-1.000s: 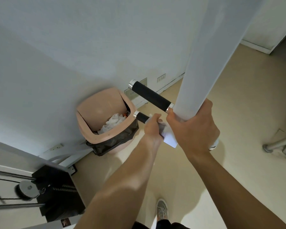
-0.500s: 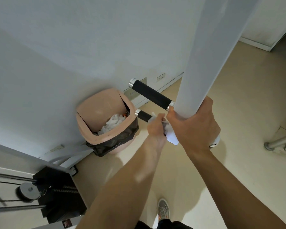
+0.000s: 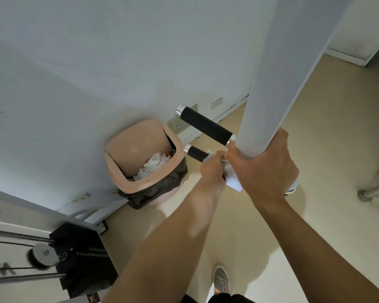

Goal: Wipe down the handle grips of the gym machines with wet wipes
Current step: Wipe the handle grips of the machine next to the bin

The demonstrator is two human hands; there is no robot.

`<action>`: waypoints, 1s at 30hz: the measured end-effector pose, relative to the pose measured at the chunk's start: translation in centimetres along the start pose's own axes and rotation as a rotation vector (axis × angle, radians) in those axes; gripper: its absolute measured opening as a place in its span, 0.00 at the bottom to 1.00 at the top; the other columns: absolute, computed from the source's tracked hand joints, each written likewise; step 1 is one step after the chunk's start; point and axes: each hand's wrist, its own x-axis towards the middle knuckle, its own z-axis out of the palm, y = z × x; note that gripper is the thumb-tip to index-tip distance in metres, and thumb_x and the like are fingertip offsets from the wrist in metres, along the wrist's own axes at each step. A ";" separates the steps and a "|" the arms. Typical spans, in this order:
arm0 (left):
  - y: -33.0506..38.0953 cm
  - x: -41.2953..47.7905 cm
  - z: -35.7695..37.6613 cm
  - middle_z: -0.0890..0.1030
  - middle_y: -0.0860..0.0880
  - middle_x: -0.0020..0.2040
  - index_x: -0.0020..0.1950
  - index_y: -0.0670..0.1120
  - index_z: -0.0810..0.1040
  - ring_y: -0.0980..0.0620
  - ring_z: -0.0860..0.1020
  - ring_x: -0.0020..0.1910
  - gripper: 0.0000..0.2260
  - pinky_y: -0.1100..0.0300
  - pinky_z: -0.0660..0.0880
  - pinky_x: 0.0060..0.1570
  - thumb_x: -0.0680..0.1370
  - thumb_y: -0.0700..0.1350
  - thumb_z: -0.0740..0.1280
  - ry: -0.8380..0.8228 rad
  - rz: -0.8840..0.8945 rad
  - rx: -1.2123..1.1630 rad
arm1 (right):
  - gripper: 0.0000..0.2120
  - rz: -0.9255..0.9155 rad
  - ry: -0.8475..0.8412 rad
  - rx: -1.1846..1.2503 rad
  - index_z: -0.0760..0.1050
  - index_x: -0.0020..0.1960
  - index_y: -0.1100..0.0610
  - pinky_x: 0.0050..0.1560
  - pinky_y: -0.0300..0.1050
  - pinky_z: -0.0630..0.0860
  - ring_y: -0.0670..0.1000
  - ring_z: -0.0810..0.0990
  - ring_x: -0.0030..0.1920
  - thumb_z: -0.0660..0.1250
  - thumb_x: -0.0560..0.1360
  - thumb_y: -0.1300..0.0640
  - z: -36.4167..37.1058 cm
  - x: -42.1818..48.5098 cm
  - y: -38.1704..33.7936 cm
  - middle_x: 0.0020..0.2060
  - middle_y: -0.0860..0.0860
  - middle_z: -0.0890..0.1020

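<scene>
At the near left I see a pulley (image 3: 44,254) and a black weight stack (image 3: 83,256). Further right, against the wall, a pink bin (image 3: 138,141) with a dark liner holds crumpled white tissue (image 3: 153,167). Just right of the bin, two black handle grips stick out leftward from a white post (image 3: 282,84), the upper grip (image 3: 206,125) bare. I have the left hand (image 3: 212,171) curled round the lower grip (image 3: 195,154) with the wet wipe (image 3: 207,158) bunched under its fingers; only the grip's left end shows. A shoe (image 3: 221,278) stands on the floor below. The right hand (image 3: 265,167), just beside the left, has its fingers wrapped round the post's lower end. A metal tube foot (image 3: 374,191) lies at far right.
</scene>
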 end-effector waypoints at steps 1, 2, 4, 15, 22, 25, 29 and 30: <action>1.1 -0.1 0.0 0.84 0.47 0.35 0.48 0.44 0.80 0.47 0.83 0.39 0.09 0.50 0.83 0.49 0.71 0.46 0.75 0.017 -0.012 0.005 | 0.37 -0.014 -0.005 -0.002 0.66 0.61 0.53 0.40 0.44 0.65 0.53 0.75 0.38 0.72 0.62 0.33 0.1 0.2 0.0 0.46 0.48 0.79; 2.4 0.1 -0.4 0.82 0.48 0.35 0.46 0.45 0.79 0.49 0.81 0.38 0.10 0.53 0.81 0.48 0.71 0.47 0.75 0.047 -0.020 0.007 | 0.37 -0.026 -0.009 -0.005 0.66 0.61 0.54 0.40 0.44 0.65 0.54 0.75 0.38 0.72 0.62 0.33 0.1 0.3 -0.1 0.46 0.48 0.79; 5.2 0.8 -1.5 0.78 0.47 0.40 0.45 0.44 0.75 0.52 0.77 0.39 0.11 0.54 0.77 0.49 0.75 0.48 0.73 0.134 -0.028 -0.016 | 0.36 -0.041 -0.001 -0.012 0.67 0.61 0.54 0.39 0.43 0.65 0.54 0.76 0.38 0.71 0.63 0.33 0.3 0.3 -0.1 0.46 0.48 0.80; 0.7 0.8 1.1 0.87 0.46 0.45 0.54 0.46 0.82 0.48 0.86 0.41 0.17 0.50 0.84 0.49 0.69 0.52 0.77 -0.037 0.036 0.113 | 0.37 -0.054 0.013 0.005 0.67 0.62 0.53 0.40 0.43 0.66 0.54 0.80 0.42 0.72 0.62 0.32 0.8 1.5 0.1 0.48 0.47 0.80; 7.9 3.5 -1.5 0.73 0.48 0.43 0.43 0.47 0.71 0.51 0.72 0.38 0.11 0.52 0.74 0.53 0.83 0.50 0.62 0.091 0.029 -0.061 | 0.35 -0.053 0.043 0.000 0.69 0.60 0.55 0.39 0.42 0.66 0.54 0.78 0.38 0.70 0.63 0.33 0.8 0.9 0.1 0.44 0.48 0.80; 3.9 1.4 0.0 0.77 0.45 0.42 0.47 0.43 0.75 0.50 0.75 0.36 0.09 0.56 0.75 0.41 0.79 0.48 0.68 0.076 0.012 0.061 | 0.36 -0.049 0.056 0.009 0.68 0.60 0.55 0.39 0.43 0.66 0.57 0.80 0.39 0.70 0.61 0.33 1.0 0.9 0.0 0.44 0.49 0.81; -1.0 0.0 1.3 0.87 0.47 0.50 0.60 0.47 0.81 0.49 0.85 0.47 0.25 0.53 0.83 0.49 0.66 0.54 0.78 -0.030 0.076 0.108 | 0.37 -0.053 0.051 0.006 0.68 0.61 0.54 0.39 0.44 0.69 0.57 0.81 0.41 0.72 0.61 0.34 0.8 1.2 0.3 0.47 0.49 0.81; -0.6 0.0 1.2 0.87 0.47 0.49 0.58 0.47 0.81 0.49 0.85 0.45 0.22 0.54 0.83 0.47 0.68 0.52 0.78 -0.017 0.065 0.121 | 0.37 -0.057 0.050 -0.004 0.68 0.61 0.54 0.39 0.45 0.71 0.58 0.81 0.42 0.72 0.61 0.34 0.7 1.2 0.3 0.47 0.49 0.81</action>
